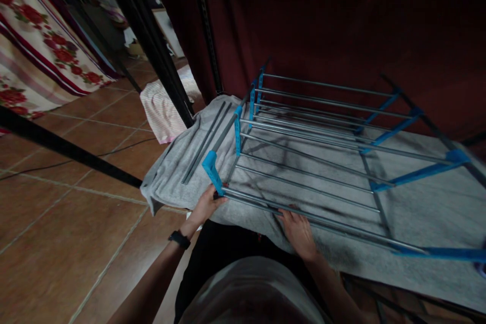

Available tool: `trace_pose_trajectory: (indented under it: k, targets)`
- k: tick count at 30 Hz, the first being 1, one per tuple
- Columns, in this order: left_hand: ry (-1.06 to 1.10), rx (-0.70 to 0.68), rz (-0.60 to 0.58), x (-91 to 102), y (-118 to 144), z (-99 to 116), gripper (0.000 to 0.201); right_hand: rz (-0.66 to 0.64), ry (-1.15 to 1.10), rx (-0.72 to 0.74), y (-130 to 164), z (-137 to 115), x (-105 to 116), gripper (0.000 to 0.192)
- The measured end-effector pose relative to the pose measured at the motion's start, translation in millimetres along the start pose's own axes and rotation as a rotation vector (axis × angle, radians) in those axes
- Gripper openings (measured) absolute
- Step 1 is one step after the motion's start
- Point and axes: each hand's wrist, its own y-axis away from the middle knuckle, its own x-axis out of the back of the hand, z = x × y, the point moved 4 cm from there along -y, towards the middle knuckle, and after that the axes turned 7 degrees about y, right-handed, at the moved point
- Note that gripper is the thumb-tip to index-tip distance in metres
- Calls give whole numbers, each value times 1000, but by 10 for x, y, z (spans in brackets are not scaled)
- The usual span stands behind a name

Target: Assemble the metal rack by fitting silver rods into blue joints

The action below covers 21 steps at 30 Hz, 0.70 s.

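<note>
1. Rack (319, 136) sits on grey cloth (421, 212), just ahead of left hand (207, 206) and right hand (298, 231).
2. Left pinches its near corner below a blue bracket (215, 176); right curls over the front bar (258, 200).
3. Probably light, stiff, slightly slick; I'd grip by the brackets.

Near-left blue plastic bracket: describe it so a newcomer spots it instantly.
Find the large grey cloth, then the grey metal-tube rack on it. At the rack's left end, four blue plastic brackets form a row; pick the near-left bracket, closest to the camera. Only this one in the row has the left hand at its lower end.
</note>
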Motion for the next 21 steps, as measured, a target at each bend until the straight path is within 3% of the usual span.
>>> trace_pose_trajectory:
  k: [21]
  targets:
    - [69,-3,-39,-51,-75,-62,29,-22,11,12,-47,42,47,31]
